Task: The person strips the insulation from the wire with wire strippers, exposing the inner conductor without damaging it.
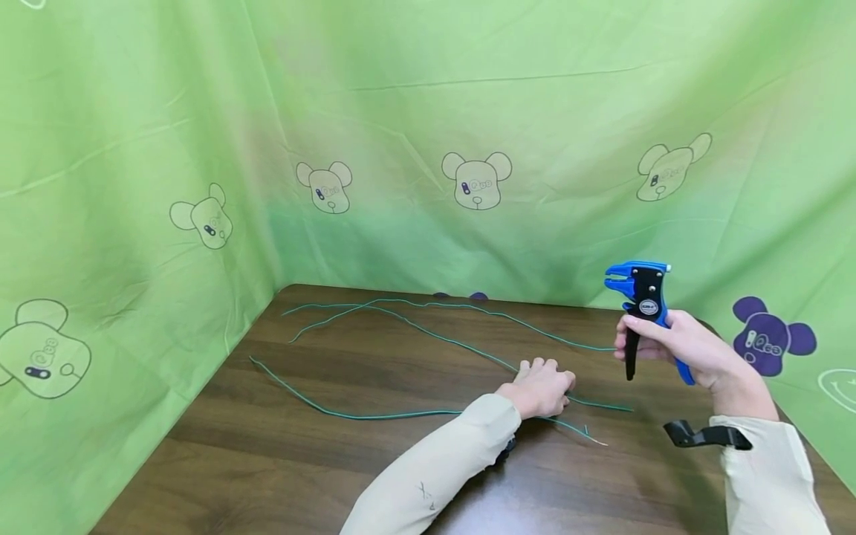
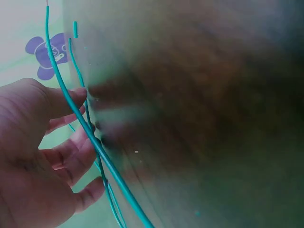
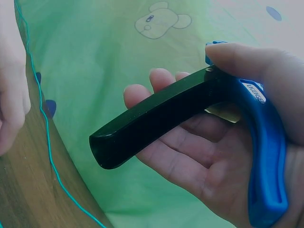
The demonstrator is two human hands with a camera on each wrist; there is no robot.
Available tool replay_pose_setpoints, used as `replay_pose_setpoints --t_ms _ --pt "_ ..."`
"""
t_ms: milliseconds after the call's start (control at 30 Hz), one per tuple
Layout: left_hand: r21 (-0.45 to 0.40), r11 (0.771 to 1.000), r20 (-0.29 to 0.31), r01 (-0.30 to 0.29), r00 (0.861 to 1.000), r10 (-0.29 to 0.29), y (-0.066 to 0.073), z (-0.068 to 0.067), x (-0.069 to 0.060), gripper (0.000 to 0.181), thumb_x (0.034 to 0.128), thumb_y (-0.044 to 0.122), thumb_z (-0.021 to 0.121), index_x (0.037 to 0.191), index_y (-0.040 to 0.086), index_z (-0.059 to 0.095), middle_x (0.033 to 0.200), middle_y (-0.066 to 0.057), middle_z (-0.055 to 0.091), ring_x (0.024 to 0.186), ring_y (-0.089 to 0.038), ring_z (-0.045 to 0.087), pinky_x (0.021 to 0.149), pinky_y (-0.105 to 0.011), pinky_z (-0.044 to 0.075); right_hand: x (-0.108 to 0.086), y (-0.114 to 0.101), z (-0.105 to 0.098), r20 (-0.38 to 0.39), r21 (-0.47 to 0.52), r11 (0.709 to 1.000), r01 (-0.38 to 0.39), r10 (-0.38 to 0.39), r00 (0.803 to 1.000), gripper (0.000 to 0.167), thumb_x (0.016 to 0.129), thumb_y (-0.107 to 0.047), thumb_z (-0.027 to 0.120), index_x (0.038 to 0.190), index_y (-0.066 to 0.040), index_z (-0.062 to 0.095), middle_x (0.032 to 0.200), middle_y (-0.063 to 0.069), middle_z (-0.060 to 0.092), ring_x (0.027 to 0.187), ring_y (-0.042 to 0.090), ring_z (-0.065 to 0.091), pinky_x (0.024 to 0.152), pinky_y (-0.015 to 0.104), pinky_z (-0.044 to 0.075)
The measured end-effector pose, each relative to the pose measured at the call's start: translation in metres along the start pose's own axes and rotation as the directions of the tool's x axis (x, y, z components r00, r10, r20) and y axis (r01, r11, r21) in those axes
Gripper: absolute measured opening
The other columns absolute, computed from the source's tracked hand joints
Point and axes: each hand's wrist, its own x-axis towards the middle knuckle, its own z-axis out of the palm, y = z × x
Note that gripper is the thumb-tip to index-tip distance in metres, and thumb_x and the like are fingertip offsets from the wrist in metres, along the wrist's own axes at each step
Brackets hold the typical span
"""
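My right hand [image 1: 698,353] holds a wire stripper [image 1: 646,286] with blue jaws and one black and one blue handle, raised over the right of the table. In the right wrist view its black handle [image 3: 152,118] crosses in front of the fingers. My left hand [image 1: 543,388] reaches down to the table, its fingertips at a middle green wire [image 1: 461,343]. In the left wrist view the fingers are spread and bent; no firm grip shows. A nearer green wire [image 1: 354,417] passes under that wrist, its right end [image 1: 600,442] bare.
A far green wire [image 1: 528,325] curves along the back of the brown wooden table [image 1: 267,475], crossing the middle one at the left. A short green piece [image 1: 586,430] lies near the bare end. Green printed cloth [image 1: 401,245] hangs behind and at both sides. A black strap [image 1: 709,435] sticks out from the right sleeve.
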Motion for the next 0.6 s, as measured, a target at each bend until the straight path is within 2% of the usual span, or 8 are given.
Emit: replay_pose_setpoints --t_ms 100,233,433,600 --pt "0.001 1.000 0.011 -0.002 1.000 0.002 -0.0008 -0.0003 -0.0003 0.002 0.0928 0.039 0.064 0.095 0.038 0.063 0.100 0.013 0.055 0.098 -0.010 0.048 0.079 -0.028 0.034 0.0009 0.0001 -0.0002 -0.001 -0.005 1.000 0.000 0.000 1.000 0.024 0.106 -0.019 0.043 0.106 -0.009 0.064 0.094 0.003 0.073 0.090 0.025 0.074 0.081 0.033 0.059" --pt "0.003 1.000 0.032 -0.005 0.999 0.005 -0.0010 -0.0019 -0.0009 0.008 0.0906 0.035 0.067 0.085 0.037 0.062 0.095 0.014 0.055 0.095 -0.010 0.047 0.079 -0.029 0.033 0.0011 0.0004 -0.0003 0.000 -0.016 1.000 0.001 -0.001 1.000 0.024 0.106 -0.019 0.043 0.106 -0.009 0.064 0.094 0.002 0.074 0.090 0.025 0.074 0.081 0.033 0.059" --pt "-0.003 1.000 0.057 -0.015 0.998 0.015 -0.0013 -0.0057 -0.0002 0.010 0.0879 0.030 0.070 0.087 0.035 0.062 0.095 0.016 0.056 0.096 -0.008 0.050 0.079 -0.027 0.034 0.0008 0.0001 0.0001 -0.003 -0.036 0.999 0.005 -0.005 1.000 0.023 0.106 -0.019 0.042 0.106 -0.009 0.063 0.094 0.003 0.073 0.090 0.026 0.074 0.081 0.032 0.059" --pt "-0.056 0.997 0.051 -0.055 0.997 0.058 -0.0065 -0.0096 -0.0004 0.014 0.0904 0.022 0.067 0.092 0.030 0.055 0.087 0.019 0.055 0.086 -0.002 0.056 0.075 -0.024 0.039 0.0015 -0.0007 0.0002 -0.004 -0.034 0.999 -0.004 0.004 1.000 0.023 0.106 -0.019 0.043 0.106 -0.009 0.064 0.094 0.003 0.073 0.090 0.025 0.074 0.081 0.032 0.059"
